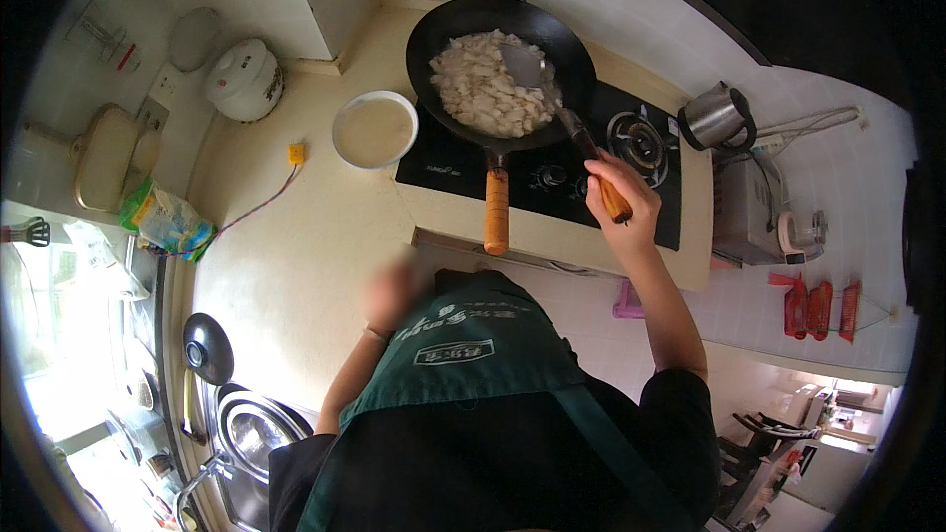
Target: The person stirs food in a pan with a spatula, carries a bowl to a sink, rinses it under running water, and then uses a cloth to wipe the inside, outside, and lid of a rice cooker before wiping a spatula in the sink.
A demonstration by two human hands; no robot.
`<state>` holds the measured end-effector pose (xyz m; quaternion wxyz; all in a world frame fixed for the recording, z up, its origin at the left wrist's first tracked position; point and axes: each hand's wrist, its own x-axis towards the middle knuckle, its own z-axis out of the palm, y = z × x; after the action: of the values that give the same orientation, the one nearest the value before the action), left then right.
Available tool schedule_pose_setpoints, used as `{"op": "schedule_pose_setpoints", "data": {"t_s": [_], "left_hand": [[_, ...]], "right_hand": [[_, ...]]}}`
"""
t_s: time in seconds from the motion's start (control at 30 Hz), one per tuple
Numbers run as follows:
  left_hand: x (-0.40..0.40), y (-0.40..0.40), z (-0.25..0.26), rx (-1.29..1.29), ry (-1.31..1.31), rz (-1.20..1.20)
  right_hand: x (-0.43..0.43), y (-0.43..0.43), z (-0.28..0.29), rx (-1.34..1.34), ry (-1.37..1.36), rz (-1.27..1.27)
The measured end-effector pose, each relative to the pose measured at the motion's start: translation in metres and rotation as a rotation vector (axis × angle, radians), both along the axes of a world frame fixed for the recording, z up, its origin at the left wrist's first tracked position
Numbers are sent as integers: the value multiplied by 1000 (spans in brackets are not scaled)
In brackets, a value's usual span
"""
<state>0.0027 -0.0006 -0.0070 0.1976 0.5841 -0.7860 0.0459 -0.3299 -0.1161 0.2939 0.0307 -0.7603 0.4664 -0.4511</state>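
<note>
My right hand (624, 188) grips the wooden handle of a metal wok spatula (526, 66). The spatula's blade rests among pale chopped pieces of food (480, 92) inside a black wok (573, 66). The wok sits over the left part of a black glass gas stove (473, 179), with its wooden handle (497, 210) pointing towards me. By the counter's edge, beside my apron, is my left hand (390, 294); it is blurred, so its fingers cannot be made out. A white bowl of cloudy liquid (375, 129) stands just left of the wok.
At the right, an uncovered burner (637, 148) lies near a steel kettle (715, 117). A white lidded pot (245, 80) is in the back left corner. A yellow plug (296, 154) on a cord lies on the counter (295, 258). Steel basins (259, 432) sit in the sink.
</note>
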Motion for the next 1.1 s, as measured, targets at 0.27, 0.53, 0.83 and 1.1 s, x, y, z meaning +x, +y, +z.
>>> {"op": "schedule_pose_setpoints", "data": {"t_s": [0.27, 0.53, 0.83, 1.1], "left_hand": [[-5, -8, 16, 145, 273, 71], [-12, -16, 60, 197, 404, 152], [-1, 3, 6, 79, 148, 42], [-1, -1, -15, 82, 136, 56]], "right_hand": [[36, -9, -20, 73, -124, 131], [38, -15, -11, 89, -234, 124], [36, -11, -10, 172, -248, 67], [74, -73, -44, 127, -427, 68]]}}
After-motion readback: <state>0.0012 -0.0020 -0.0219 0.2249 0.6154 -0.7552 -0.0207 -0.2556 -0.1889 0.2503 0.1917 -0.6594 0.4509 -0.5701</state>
